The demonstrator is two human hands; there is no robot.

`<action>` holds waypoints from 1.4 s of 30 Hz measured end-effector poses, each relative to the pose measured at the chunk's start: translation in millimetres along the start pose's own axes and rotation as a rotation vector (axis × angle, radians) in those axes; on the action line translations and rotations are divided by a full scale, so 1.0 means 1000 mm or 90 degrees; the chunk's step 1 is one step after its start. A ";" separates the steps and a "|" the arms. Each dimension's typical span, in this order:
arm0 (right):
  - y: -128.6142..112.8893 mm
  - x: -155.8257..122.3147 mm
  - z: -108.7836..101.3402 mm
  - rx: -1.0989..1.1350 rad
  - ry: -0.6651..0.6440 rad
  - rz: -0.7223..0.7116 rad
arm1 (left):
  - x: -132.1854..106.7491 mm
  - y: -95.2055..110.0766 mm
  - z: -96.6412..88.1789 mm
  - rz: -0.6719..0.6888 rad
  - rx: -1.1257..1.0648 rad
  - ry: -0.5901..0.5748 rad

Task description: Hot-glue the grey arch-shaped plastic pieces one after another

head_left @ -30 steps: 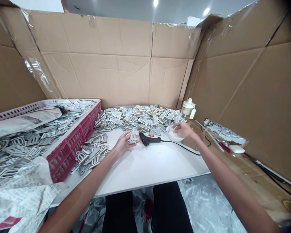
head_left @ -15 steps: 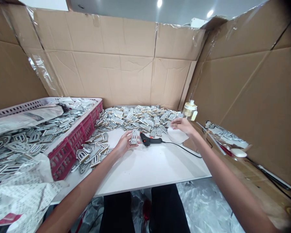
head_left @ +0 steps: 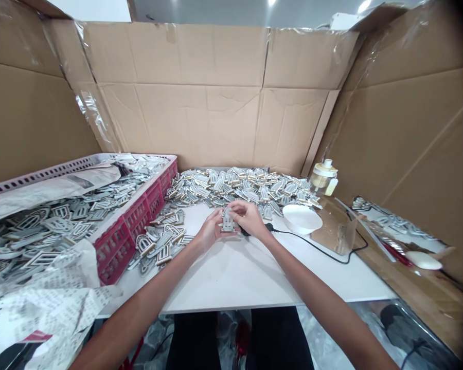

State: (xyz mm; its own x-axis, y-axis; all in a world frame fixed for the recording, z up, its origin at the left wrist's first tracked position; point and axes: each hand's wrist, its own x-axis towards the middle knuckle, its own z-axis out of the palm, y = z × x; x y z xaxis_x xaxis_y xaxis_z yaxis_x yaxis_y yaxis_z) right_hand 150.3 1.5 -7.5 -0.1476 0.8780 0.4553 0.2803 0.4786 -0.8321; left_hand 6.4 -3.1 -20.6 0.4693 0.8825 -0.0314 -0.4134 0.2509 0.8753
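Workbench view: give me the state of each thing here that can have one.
Left hand, gripping the arched plaque
Right hand, fingers on the plaque's top
Glue gun, mostly hidden behind the right hand
White bowl, upright on the table
Red crate, full of plaques, partly covered by newspaper

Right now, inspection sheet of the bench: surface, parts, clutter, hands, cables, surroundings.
Surface: white tabletop.
Job's things: one arched badge, held up over the table.
Clutter: loose badges heaped at the back; red crate of badges with newspaper.
Hands: left hand and right hand both on the badge.
Cables: black cord runs across the table from a glue gun, mostly hidden by the right hand.
Surroundings: cardboard walls; white bowl.
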 end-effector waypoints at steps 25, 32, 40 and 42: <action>-0.014 -0.016 -0.035 -0.172 0.026 -0.015 | 0.000 -0.005 0.002 0.057 0.051 0.065; -0.005 -0.037 -0.066 -0.589 -0.155 0.076 | 0.001 -0.008 0.001 0.083 0.088 0.061; 0.011 -0.044 -0.050 -0.689 -0.161 0.107 | -0.003 -0.006 0.004 0.080 0.100 0.065; 0.014 -0.045 -0.050 -0.696 -0.147 0.116 | -0.004 -0.005 0.005 0.076 0.101 0.078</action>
State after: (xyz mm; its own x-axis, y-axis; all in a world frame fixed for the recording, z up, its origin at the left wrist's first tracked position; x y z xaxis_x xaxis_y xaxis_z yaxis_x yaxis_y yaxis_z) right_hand 208.3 -31.2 -23.5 -0.1588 0.9684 0.1922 0.9778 0.1812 -0.1053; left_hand 10.8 -9.6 -22.8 0.3218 0.9465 0.0261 -0.3281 0.0856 0.9408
